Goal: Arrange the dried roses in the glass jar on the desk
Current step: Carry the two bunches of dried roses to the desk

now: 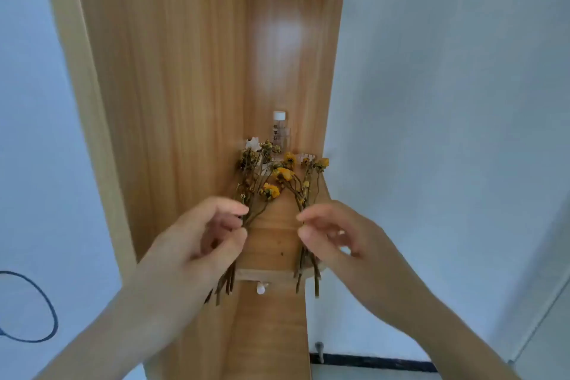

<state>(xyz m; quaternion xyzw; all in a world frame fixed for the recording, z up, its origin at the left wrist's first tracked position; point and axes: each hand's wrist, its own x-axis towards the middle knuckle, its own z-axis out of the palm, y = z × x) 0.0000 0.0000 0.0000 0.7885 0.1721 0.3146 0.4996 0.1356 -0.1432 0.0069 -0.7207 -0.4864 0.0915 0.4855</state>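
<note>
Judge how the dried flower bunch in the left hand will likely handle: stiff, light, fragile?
The bunch in the left hand probably stays stiff: its thin stems stand up unsupported. It looks light, since a fingertip pinch carries it. The small yellow heads seem brittle and might shed if squeezed.

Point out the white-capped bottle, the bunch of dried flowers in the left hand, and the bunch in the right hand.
white-capped bottle [279,129]: head view, on its printed label.
left bunch [270,190]: head view, on a yellow bloom.
right bunch [284,174]: head view, on its largest yellow bloom.
</note>
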